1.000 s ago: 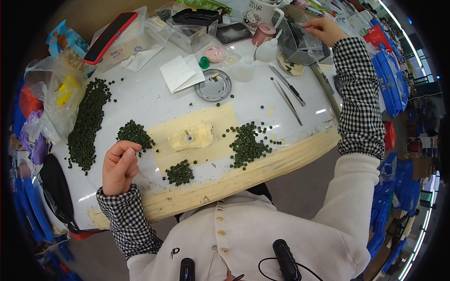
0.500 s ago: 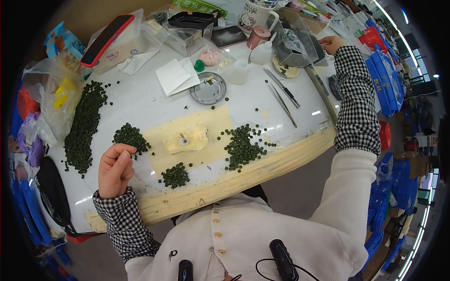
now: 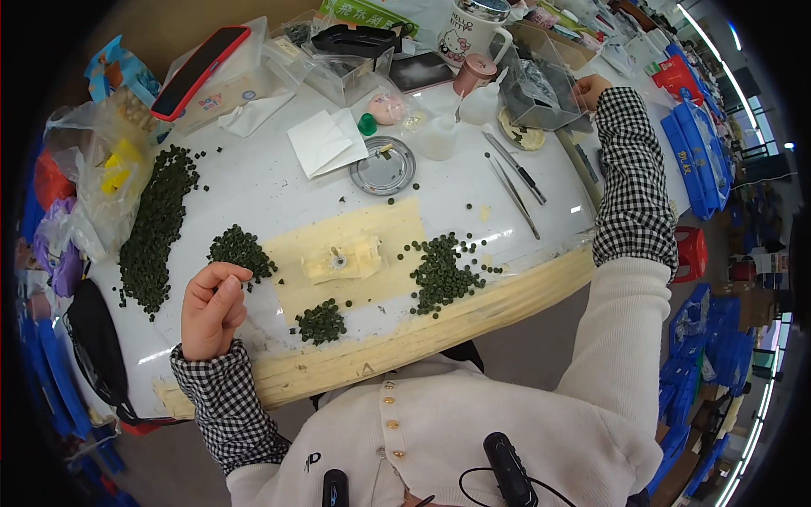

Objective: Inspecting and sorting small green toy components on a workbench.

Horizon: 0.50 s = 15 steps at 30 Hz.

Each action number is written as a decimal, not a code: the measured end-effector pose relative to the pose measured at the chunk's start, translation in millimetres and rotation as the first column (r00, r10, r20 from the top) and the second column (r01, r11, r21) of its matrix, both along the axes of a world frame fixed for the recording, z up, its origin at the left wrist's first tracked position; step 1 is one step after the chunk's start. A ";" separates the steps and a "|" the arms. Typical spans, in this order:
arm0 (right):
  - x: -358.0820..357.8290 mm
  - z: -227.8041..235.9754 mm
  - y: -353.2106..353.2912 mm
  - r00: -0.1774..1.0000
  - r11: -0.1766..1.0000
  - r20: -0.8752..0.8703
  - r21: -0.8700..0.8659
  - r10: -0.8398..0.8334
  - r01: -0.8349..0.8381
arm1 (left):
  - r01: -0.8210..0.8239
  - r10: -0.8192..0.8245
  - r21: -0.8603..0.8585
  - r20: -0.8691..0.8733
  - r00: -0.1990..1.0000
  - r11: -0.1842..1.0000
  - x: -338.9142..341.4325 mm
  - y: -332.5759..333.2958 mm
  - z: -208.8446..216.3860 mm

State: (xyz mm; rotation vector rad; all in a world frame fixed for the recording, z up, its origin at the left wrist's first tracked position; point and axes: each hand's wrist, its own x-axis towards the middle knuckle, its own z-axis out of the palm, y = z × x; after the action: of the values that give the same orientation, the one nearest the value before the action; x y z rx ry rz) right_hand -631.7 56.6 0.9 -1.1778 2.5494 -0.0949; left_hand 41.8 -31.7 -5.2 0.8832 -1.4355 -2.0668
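Note:
My left hand (image 3: 213, 311) hovers at the near left with its thumb and forefinger pinched together. Whether anything small sits between those fingertips is hidden. Just beyond it lies a heap of small dark green pellets (image 3: 240, 248). At the far right my right hand (image 3: 593, 91) is at the right side of a clear plastic bin (image 3: 545, 110), fingers curled. What those fingers hold, if anything, cannot be made out. Between the hands, a small metal post on a tape-covered block (image 3: 340, 260) stands on a yellow taped patch (image 3: 397, 221) of the table.
More green pellets lie in a long pile (image 3: 156, 232) at left and in heaps (image 3: 446, 275) near the front edge. Tweezers (image 3: 513, 196), a round metal lid (image 3: 383, 166), white paper (image 3: 328, 142), a squeeze bottle (image 3: 437, 139) and a mug (image 3: 470, 34) stand or lie beyond.
The whole view has shifted slightly. My right hand has moved a little left and nearer, toward the clear bin. My left hand keeps its pinch in nearly the same place.

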 end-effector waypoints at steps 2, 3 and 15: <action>0.6 1.5 1.6 1.000 1.000 0.005 -0.008 0.015 -0.015 | 0.003 -0.003 0.004 -0.006 1.000 1.000 0.2 0.1 0.0; -2.5 0.8 4.2 1.000 0.999 0.031 -0.049 -0.001 0.003 | 0.004 -0.004 0.005 -0.011 1.000 1.000 0.4 -0.2 -0.4; 5.5 16.3 9.9 0.981 0.925 -0.124 -0.367 -0.152 0.097 | 0.002 -0.002 0.003 -0.011 1.000 1.000 0.5 -0.6 -0.9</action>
State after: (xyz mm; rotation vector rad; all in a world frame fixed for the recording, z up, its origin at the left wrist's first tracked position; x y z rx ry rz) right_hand -626.2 66.5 17.2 -1.1817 2.8224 -0.5452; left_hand 42.3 -32.2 -6.1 0.8708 -1.4284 -2.0725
